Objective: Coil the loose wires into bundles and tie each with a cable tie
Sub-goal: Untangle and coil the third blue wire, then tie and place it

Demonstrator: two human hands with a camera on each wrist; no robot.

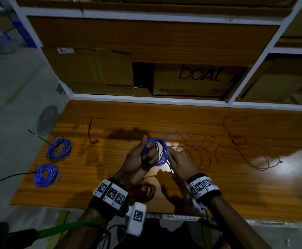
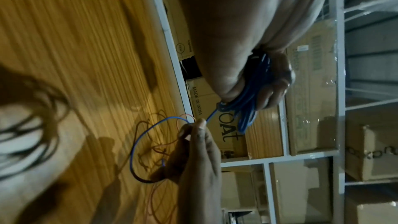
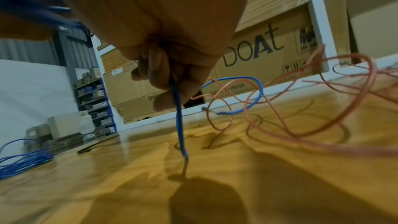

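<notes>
Above the middle of the wooden table point(image 1: 110, 177), my left hand point(image 1: 146, 156) grips a half-wound coil of blue wire point(image 1: 161, 151), fingers curled round its strands point(image 2: 251, 94). Just to its right, my right hand point(image 1: 172, 156) pinches the wire's loose tail point(image 3: 178, 117) between thumb and fingers. The tail runs on in a wide loop point(image 2: 137, 142) that lies on the table. Two tied blue bundles point(image 1: 59, 148) point(image 1: 46, 175) lie at the table's left end, each with a black cable tie sticking out. A spare black cable tie point(image 1: 90, 132) lies behind them.
Loose red wire point(image 1: 236, 141) sprawls over the right half of the table and reaches under the blue loop point(image 3: 247, 94). A dark coil point(image 1: 148, 191) lies near the front edge between my wrists. Cardboard boxes point(image 1: 197, 78) fill the shelf behind the table.
</notes>
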